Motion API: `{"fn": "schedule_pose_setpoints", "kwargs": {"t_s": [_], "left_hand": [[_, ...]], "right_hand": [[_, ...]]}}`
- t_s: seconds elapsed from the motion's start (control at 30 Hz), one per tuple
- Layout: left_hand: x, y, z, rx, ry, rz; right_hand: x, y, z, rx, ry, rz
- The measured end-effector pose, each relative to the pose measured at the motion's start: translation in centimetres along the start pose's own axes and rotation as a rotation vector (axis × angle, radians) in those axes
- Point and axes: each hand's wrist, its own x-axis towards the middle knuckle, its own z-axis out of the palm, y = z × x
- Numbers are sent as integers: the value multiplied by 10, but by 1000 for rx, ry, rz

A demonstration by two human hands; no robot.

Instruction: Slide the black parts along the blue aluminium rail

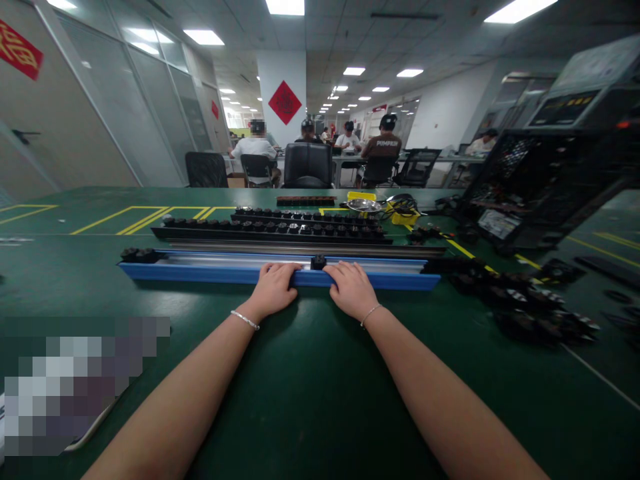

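A long blue channel (200,272) with a silvery inside lies crosswise on the green table. My left hand (276,287) has its fingers bent over the near wall of the channel and its thumb against the front. My right hand (353,288) grips the same wall a little to the right, fingertips beside a small black block (318,262). This block sits in the channel between my two hands; whether the fingers touch it is hard to tell. At the channel's left end are black blocks (140,255) of a similar look.
Behind the channel lie a dark rail (300,248) and black strips (275,227) set with several round modules. Loose black parts (537,300) spread at right, below a black rack (520,180). A metal dish (365,205) stands farther back. A blurred-out object (75,387) lies front left.
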Motion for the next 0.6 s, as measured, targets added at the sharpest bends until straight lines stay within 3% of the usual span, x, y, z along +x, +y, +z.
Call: {"fn": "schedule_pose_setpoints", "kwargs": {"t_s": [0.6], "left_hand": [[0, 2, -4, -17, -25, -22]], "right_hand": [[0, 4, -3, 7, 8, 18]]}}
